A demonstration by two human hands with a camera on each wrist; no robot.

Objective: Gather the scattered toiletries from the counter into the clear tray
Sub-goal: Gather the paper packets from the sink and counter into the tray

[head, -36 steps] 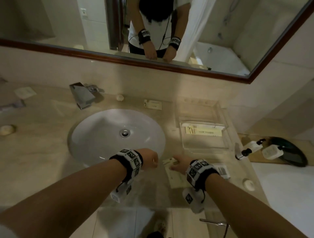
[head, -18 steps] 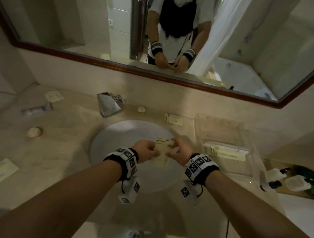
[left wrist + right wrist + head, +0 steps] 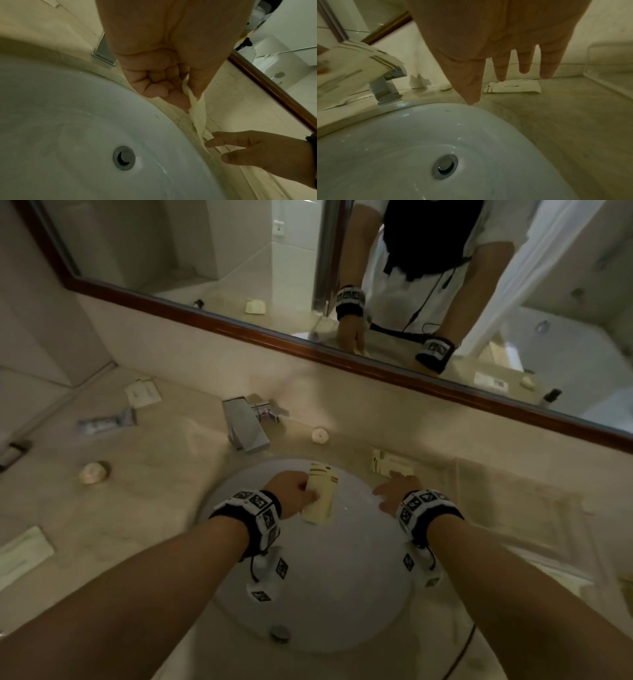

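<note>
Over the sink [image 3: 308, 594], my left hand [image 3: 303, 491] pinches a cream sachet [image 3: 320, 494] with dark stripes; the left wrist view shows the sachet [image 3: 197, 112] held between thumb and curled fingers. My right hand [image 3: 390, 487] is open, its straight fingers [image 3: 501, 70] hanging just short of a white packet [image 3: 390, 465] that lies on the counter behind the basin [image 3: 513, 88]. The clear tray [image 3: 496, 474] sits blurred on the counter to the right, and its wall [image 3: 607, 60] shows at the right edge of the right wrist view.
A chrome faucet [image 3: 245, 426] stands behind the basin with a small round soap [image 3: 320, 435] beside it. On the left counter lie a tube [image 3: 106, 422], a flat packet [image 3: 142, 393], a round soap [image 3: 93, 472] and another packet [image 3: 24, 553]. The mirror runs along the back wall.
My right hand lifted the sachet from the front counter and passed it to my left hand. It has since let go and moved right toward the back packet.
</note>
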